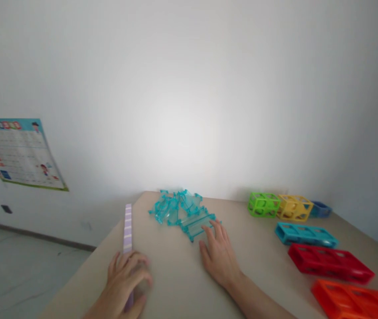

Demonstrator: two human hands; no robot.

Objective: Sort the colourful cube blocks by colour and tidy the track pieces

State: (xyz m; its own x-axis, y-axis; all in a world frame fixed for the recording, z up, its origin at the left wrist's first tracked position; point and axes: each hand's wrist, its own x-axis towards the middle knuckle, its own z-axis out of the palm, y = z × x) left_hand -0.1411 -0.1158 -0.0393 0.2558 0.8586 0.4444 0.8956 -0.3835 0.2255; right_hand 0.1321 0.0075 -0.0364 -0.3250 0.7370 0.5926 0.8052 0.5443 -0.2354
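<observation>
My left hand is curved over a long purple strip with pale bands at the left side of the table. Its fingers are bent and apart, with a gap to the thumb; the hand covers part of the strip, and the fingers are slightly blurred. My right hand lies with spread fingers at the near right end of a translucent teal panel. The fingertips overlap that panel's edge; whether they press on it I cannot tell. Behind it is a loose pile of similar teal pieces.
Along the table's right side stand a green block frame, a yellow one, a blue one, a teal one, a red one and an orange one. A white wall rises behind; a poster hangs left.
</observation>
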